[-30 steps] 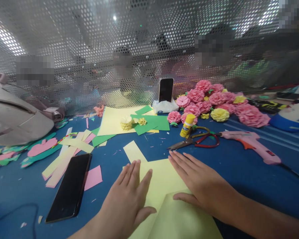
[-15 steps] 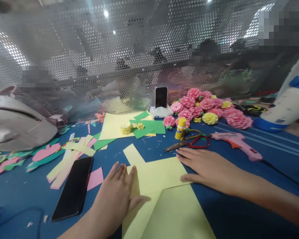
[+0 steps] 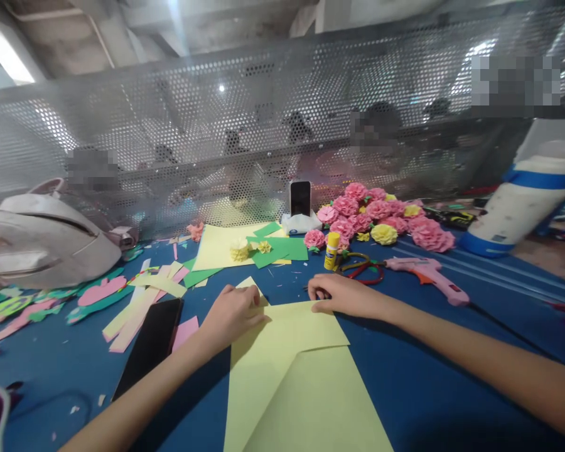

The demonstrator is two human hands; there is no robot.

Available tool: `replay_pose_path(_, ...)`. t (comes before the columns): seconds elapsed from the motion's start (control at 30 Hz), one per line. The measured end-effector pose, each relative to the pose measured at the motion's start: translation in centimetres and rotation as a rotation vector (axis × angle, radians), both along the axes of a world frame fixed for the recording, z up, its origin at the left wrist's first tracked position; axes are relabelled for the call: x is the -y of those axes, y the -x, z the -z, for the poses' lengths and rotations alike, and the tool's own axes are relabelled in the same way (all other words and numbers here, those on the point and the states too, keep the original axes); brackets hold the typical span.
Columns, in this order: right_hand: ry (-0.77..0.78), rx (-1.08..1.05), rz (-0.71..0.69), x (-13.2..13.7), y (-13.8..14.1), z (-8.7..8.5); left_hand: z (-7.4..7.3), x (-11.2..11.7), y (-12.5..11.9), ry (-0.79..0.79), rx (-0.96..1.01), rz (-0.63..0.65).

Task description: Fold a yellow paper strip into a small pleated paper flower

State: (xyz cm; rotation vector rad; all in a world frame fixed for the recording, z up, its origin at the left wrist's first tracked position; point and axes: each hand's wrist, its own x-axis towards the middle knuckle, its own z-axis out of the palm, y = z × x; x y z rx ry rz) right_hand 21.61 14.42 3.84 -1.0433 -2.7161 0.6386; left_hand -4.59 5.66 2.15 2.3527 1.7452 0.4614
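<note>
A pale yellow sheet of paper [image 3: 292, 333] lies in front of me, with a folded flap along its far part and a slanting edge below. At its far left corner, my left hand [image 3: 233, 314] has curled fingers and thumb closed on the edge. My right hand [image 3: 341, 295] pinches the far edge near the right corner, fingers bent over. Just beyond my left fingers, a narrow yellow paper strip [image 3: 253, 282] sticks out. Past my right hand lie scissors [image 3: 370, 279], their blades mostly hidden by it, and an upright yellow glue stick [image 3: 331, 251].
A pink glue gun [image 3: 428, 273] and a tilted white-and-blue bottle [image 3: 513, 207] are on the right. Pink paper flowers [image 3: 376, 210] cluster behind. To the left lie a black phone [image 3: 148, 345], paper strips [image 3: 136, 307] and a pale backpack [image 3: 51, 238]. A perforated metal screen [image 3: 193, 138] stands behind.
Both hands have moved from lying flat and spread on the paper to its far edge, and their fingers have closed on it. The view has tilted up a little.
</note>
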Motion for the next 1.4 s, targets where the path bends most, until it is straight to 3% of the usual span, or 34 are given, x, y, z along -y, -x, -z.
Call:
replay_pose_path(0.27,0.074,-0.232,-0.011,-0.2,1.3,-1.1,-1.7,-2.5,-2.1,0.125,0.281,0.12)
replay_pose_path(0.6,0.17,-0.407,0.038,-0.1,1.0,-1.6,-2.7,-4.5,-5.1,0.079,0.587,0.095)
replay_pose_path(1.1,0.214,-0.419,0.046,0.0,0.7,-1.7,-2.7,-4.5,-5.3,0.115,0.676,0.055)
replay_pose_path(1.4,0.107,-0.423,0.058,1.4,0.9,-2.5,-2.1,-4.4,-5.7,0.159,0.717,0.037)
